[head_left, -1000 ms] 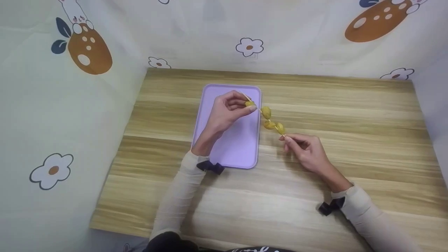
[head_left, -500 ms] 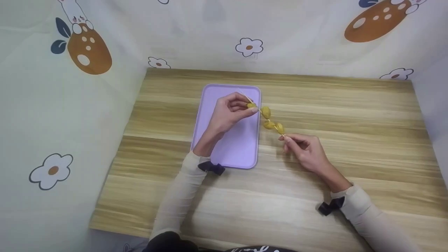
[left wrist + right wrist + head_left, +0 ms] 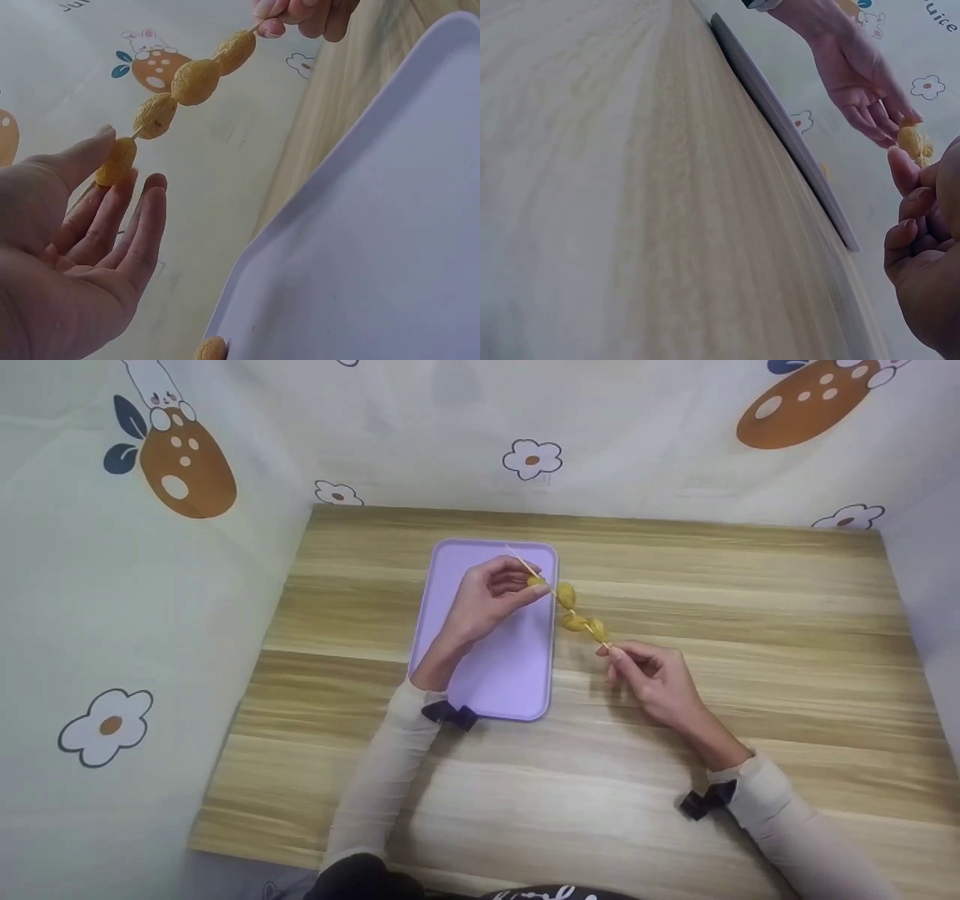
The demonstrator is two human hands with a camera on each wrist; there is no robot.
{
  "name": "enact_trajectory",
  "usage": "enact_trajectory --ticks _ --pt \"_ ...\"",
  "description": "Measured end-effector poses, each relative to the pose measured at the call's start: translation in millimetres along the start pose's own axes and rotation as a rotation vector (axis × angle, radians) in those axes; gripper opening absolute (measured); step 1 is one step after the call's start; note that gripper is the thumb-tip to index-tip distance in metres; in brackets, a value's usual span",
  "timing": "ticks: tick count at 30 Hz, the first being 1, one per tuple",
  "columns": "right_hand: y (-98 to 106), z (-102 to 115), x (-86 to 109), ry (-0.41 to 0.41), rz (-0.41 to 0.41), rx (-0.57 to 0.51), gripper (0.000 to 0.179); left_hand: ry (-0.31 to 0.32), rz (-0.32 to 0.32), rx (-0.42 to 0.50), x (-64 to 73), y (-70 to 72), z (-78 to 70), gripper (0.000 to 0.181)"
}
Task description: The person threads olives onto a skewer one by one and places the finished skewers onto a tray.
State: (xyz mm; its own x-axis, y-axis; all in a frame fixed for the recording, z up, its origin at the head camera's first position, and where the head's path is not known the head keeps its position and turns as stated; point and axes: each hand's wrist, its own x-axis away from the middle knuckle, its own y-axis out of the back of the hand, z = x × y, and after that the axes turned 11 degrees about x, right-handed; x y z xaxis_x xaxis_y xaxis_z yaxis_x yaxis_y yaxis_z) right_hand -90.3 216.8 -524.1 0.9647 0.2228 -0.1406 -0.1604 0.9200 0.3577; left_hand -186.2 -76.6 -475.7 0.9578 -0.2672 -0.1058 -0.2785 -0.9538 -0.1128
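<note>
A thin wooden skewer (image 3: 523, 561) carries several yellow, wrinkled, oval food balls (image 3: 196, 81), and it slants over the right edge of a purple tray (image 3: 502, 690). My left hand (image 3: 491, 598) is above the tray and pinches the end ball (image 3: 116, 161) between thumb and fingers; the pointed tip sticks out beyond it. At the other end, my right hand (image 3: 652, 679) grips the bare stick between thumb and fingertips, close by the last ball (image 3: 597, 630). Three balls sit on the stretch between the hands.
One more yellow-brown ball (image 3: 211, 349) shows at the tray's edge in the left wrist view. The tray lies on a wood-grain table (image 3: 712, 585), with printed cloth (image 3: 420, 435) hanging behind and to the left.
The skewer has shifted slightly up and left, and its tip shows farther out past my left hand. Both hands keep nearly the same places and grips.
</note>
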Motion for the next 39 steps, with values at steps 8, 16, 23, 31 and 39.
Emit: enact_trajectory --ticks 8,16,23,31,39 --pt "4 -3 -3.0 -0.015 -0.046 0.014 0.020 -0.033 -0.113 -0.269 -13.3 19.7 8.6 0.035" --pt "5 -5 -3.7 -0.037 -0.055 0.000 0.021 -0.030 -0.102 -0.672 -19.9 35.4 15.8 0.032" --pt "4 -5 -3.7 -0.050 -0.046 0.005 0.019 0.006 -0.064 -0.738 -19.4 37.5 25.9 0.025" --pt "2 -3 -3.5 -0.062 -0.048 -0.002 0.018 0.045 -0.081 -0.682 -18.0 36.5 25.1 0.026" --pt "3 -5 -3.4 -0.034 -0.048 -0.012 0.018 0.032 -0.156 -0.170 -16.7 43.0 9.3 0.029"
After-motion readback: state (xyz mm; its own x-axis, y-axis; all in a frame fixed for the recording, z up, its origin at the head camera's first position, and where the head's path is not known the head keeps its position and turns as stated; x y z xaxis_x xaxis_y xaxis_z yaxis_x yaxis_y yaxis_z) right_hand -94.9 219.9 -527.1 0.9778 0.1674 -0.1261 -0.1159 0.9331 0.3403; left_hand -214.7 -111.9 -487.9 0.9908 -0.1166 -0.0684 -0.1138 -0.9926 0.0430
